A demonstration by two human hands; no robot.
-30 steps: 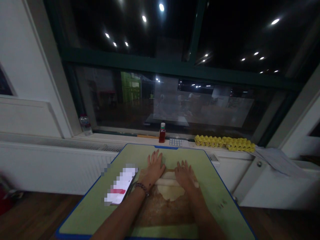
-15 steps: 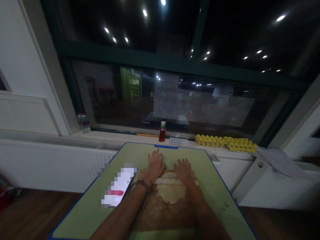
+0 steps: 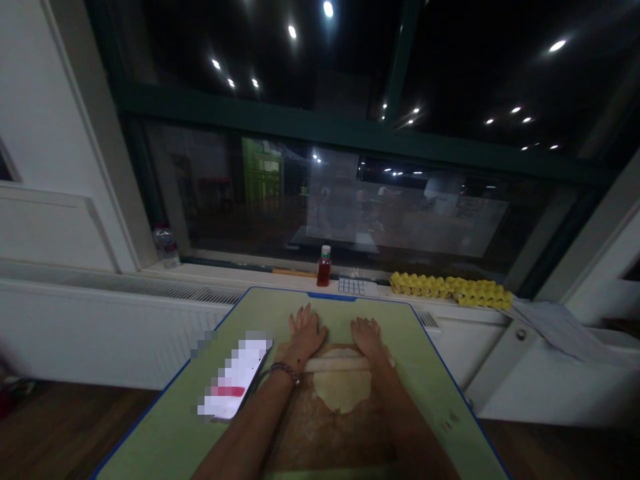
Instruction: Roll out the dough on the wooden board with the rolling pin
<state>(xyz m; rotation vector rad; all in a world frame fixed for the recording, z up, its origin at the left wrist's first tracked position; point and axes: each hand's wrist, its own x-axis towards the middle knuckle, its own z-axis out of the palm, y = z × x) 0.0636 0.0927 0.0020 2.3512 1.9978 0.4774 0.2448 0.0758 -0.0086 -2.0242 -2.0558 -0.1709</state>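
A pale rolling pin [image 3: 335, 364] lies crosswise over a thin sheet of dough [image 3: 343, 393] on a brown wooden board [image 3: 320, 443]. My left hand [image 3: 306, 335] is palm down at the pin's left end, fingers spread forward. At the right end is my right hand [image 3: 367, 337], also palm down, its fingers stretched forward. Neither hand is wrapped round the pin; my hands and wrists hide its ends. A bracelet [image 3: 284, 369] circles my left wrist. Dough shows on both the near and far sides of the pin.
The board rests on a green table [image 3: 425, 393] with a blue edge. Left of it lies a phone [image 3: 237, 377], its screen blurred out. Along the windowsill stand a red bottle [image 3: 324, 270], yellow egg trays [image 3: 450, 288], a clear bottle [image 3: 166, 247] and papers [image 3: 555, 327].
My left hand has shifted slightly left and its fingers lie a little differently. My right hand's fingers are slightly more drawn in. The whole view has tilted a little.
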